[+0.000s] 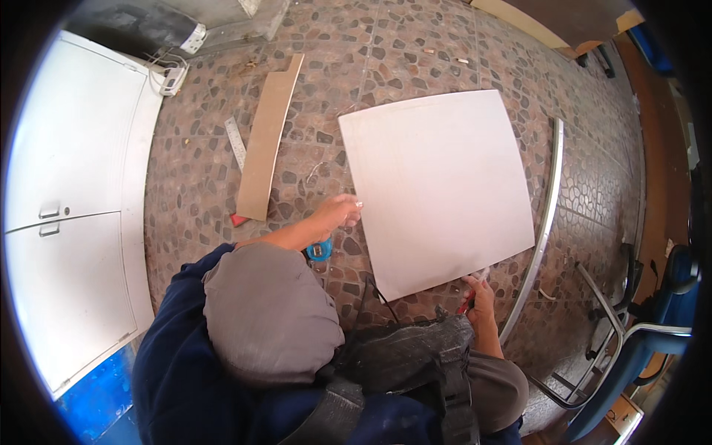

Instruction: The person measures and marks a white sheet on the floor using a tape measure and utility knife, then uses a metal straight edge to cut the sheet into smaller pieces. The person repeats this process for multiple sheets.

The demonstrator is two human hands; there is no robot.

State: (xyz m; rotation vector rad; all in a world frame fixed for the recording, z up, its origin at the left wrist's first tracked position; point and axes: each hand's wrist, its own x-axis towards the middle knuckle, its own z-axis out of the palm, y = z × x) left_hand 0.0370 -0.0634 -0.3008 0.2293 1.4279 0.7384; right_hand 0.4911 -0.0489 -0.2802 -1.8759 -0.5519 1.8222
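A large white board (439, 189), which looks like gypsum board, lies on the patterned tile floor before me. My left hand (340, 212) is at its left edge, fingers curled around a small whitish piece. At the near edge, my right hand (478, 295) grips a red-handled tool (466, 301) whose working end is hidden; a whitish scrap shows by the fingers. A blue tape measure (319, 250) rests on the floor below my left forearm. Farther left is a notched brown-faced board strip (267, 150), partly covering a steel ruler (235, 139); a red object (239, 220) pokes out beneath its near end.
A long metal profile (548, 222) lies right of the board. Metal-framed blue chairs (645, 350) stand at the lower right. A white cabinet (78, 167) borders the left side, with a power strip (175, 79) beside it. Small scraps (462, 60) lie on the far floor.
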